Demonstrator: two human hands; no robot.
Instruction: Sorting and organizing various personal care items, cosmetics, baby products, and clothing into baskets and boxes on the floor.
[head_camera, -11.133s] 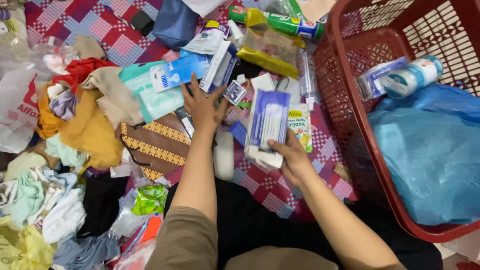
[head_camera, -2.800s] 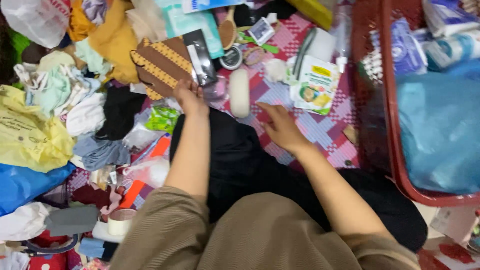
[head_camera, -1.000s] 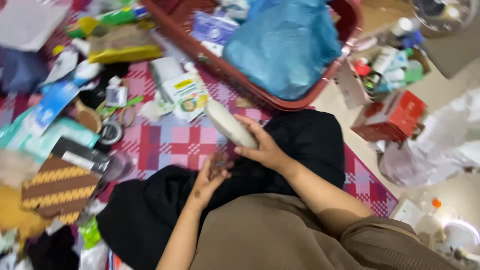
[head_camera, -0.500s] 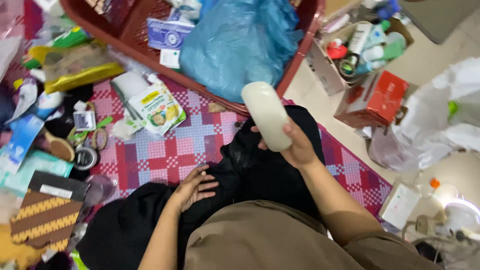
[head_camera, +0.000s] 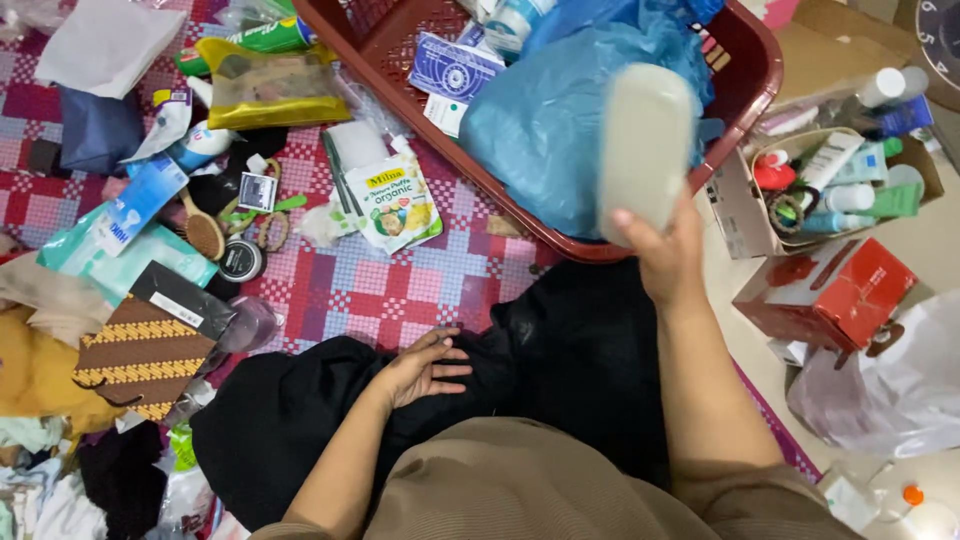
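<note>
Head view, right hand: the right hand (head_camera: 668, 255) is raised over the near rim of the red basket (head_camera: 745, 75), fingers curled round the lower end of a pale oblong bottle (head_camera: 645, 145) (blurred, so its cap end cannot be made out).
Head view, bottle: held upright in the air, in front of the blue plastic bag (head_camera: 560, 110) that fills much of the basket; it touches nothing but the hand.
Head view, left hand: the left hand (head_camera: 420, 365) lies flat and open, palm down, on black cloth (head_camera: 300, 410) over the lap, holding nothing.
Head view, basket contents: beside the blue bag, a white-and-blue packet (head_camera: 455, 68) leans against the far side.
Head view, floor mat: a red-and-pink checked mat (head_camera: 400, 285) carries a white snack pouch (head_camera: 398, 200), a yellow pouch (head_camera: 270, 85), a green tube (head_camera: 265, 38), a round black tin (head_camera: 242, 260) and a small wooden brush (head_camera: 203, 230).
Head view, left edge: a brown patterned pouch (head_camera: 140, 350) rests just beside the black cloth, with a teal packet (head_camera: 100, 262) above it.
Head view, right of the basket: a cardboard box of tubes and bottles (head_camera: 830, 185) stands near the rim, and a red box (head_camera: 835, 300) sits on the bare floor below it, next to a white plastic bag (head_camera: 890, 395).
</note>
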